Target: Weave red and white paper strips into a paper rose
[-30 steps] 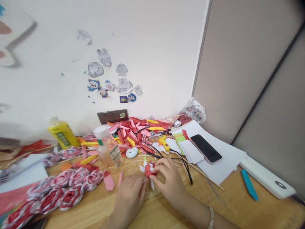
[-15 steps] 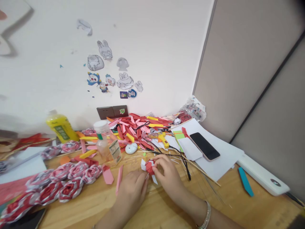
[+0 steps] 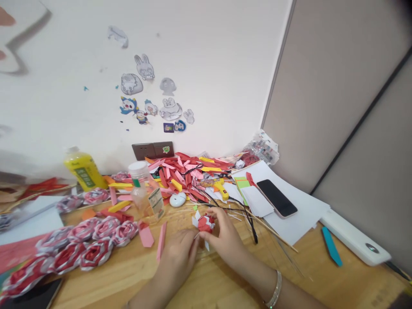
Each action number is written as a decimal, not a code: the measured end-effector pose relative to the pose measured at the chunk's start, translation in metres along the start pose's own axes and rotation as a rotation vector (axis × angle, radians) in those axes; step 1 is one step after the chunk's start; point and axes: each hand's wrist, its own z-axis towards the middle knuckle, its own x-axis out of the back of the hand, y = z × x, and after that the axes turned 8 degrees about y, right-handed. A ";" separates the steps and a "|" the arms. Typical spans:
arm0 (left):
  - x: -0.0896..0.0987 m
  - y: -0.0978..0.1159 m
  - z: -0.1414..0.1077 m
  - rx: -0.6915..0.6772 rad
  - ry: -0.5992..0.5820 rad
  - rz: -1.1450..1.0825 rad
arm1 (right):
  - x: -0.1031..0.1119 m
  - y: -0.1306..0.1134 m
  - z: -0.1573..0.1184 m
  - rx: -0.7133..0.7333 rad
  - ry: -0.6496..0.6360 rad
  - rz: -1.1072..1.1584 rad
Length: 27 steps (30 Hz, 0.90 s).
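- The right hand (image 3: 225, 235) hides part of the red-and-white paper flower (image 3: 205, 223).
- The thin piece (image 3: 197, 234) that the left hand (image 3: 177, 253) pinches is too small to tell.
- Toward the near left corner of the worktop (image 3: 122, 277), striped paper roses (image 3: 96, 254) partly cover a dark slab (image 3: 40, 295), cut off by the view's bottom edge.
- Lettering on the yellow bottle (image 3: 85, 171) blurs beyond reading.

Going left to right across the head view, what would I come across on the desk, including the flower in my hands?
Yellow bottle, white lid, white case, red-and-white paper flower, phone, blue strip.
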 end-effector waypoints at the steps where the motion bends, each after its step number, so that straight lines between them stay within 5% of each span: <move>1: -0.001 0.000 -0.001 0.004 0.006 -0.022 | 0.001 0.000 0.001 0.000 -0.014 0.004; 18: -0.002 -0.003 -0.009 0.259 -0.106 -0.185 | 0.005 0.000 0.005 0.153 -0.089 -0.026; 27: -0.001 0.000 -0.005 0.258 -0.097 -0.222 | 0.011 -0.007 0.008 0.264 -0.119 -0.063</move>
